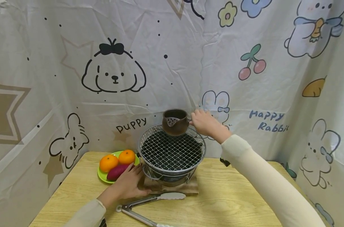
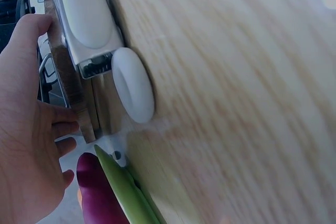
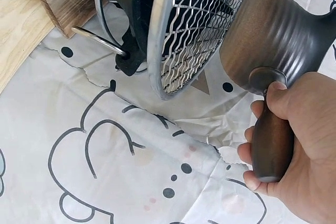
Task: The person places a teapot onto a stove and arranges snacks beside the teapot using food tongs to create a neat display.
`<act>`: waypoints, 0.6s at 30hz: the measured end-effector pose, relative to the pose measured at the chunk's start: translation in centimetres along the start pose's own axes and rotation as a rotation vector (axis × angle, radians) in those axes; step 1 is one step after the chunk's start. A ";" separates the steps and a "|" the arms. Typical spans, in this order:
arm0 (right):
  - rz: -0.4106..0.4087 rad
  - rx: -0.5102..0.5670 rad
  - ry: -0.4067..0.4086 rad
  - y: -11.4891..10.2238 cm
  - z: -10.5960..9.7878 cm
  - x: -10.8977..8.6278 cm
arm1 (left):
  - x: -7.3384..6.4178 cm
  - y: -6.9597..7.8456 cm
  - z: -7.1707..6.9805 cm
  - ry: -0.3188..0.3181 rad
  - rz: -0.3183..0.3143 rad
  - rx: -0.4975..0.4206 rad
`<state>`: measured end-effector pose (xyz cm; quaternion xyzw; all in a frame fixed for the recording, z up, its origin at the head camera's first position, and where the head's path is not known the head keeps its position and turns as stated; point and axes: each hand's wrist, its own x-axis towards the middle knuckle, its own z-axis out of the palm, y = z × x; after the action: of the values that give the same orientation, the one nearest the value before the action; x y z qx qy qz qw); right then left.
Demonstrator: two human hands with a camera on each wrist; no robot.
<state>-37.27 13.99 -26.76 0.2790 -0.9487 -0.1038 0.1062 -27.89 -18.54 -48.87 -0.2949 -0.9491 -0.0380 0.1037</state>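
My right hand (image 1: 204,123) grips the side handle of a brown clay teapot (image 1: 176,124). The teapot has no lid on, and strainer holes show behind its spout. It is over the far part of a round wire grill mesh (image 1: 172,151), which tops a small stove on a wooden board (image 1: 174,187). In the right wrist view, the fingers and thumb wrap the teapot's handle (image 3: 272,148). Down at the board's left corner, my left hand (image 1: 127,183) touches the board (image 2: 65,66) with thumb and fingers spread. Whether the teapot touches the mesh is hard to tell.
Left of the stove, a green plate (image 1: 102,177) bears two oranges (image 1: 108,163) and a purple sweet potato (image 1: 118,171). Spread tongs (image 1: 143,201) lie in front of the board on the wooden table (image 1: 234,195). A printed cloth (image 1: 172,78) hangs behind.
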 end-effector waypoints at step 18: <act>-0.008 -0.034 0.007 0.1 0.7 -0.4 | 0.1 0.0 0.0 -0.019 -0.011 -0.005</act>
<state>-37.22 14.43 -27.49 0.2813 -0.9453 -0.1195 0.1137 -27.92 -18.48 -48.87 -0.2904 -0.9515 -0.0380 0.0938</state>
